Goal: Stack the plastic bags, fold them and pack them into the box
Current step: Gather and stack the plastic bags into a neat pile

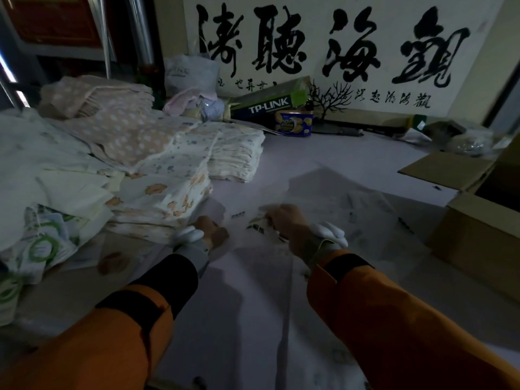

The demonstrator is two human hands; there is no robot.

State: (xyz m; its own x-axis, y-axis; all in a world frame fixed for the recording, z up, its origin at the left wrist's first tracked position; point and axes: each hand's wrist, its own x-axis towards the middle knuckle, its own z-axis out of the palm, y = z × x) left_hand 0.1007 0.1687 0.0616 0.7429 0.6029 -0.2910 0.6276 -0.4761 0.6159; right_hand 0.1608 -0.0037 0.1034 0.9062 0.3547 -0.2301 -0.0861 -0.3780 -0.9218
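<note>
Readable: "TP-LINK" on long box (pixel 264 104) at far wall; blue tin (pixel 294 123) just in front of it, print too small to read. Large black brush calligraphy on scroll (pixel 332 40) behind; smaller characters beneath, not legible. Short dark printed marks on clear bags (pixel 323 198), unreadable.

Bags spread flat on table (pixel 351 147), left of carton (pixel 478 220), reaching from under both hands toward far side. Right hand (pixel 284 220) fingers curled, pinching crumpled near edge of a bag. Left hand (pixel 212 229) knuckles up, fingers curled down onto film at bags' left edge; actual grip not discernible. White cuffs, orange sleeves with black bands on both arms.

Carton open, flap raised, touching bags' right margin. Far left of carton: stacks of folded patterned cloth (pixel 157 164), dotted, floral, green-ringed. Table surface pale lilac. Dim room; small black branch ornament (pixel 329 99) beside tin.
</note>
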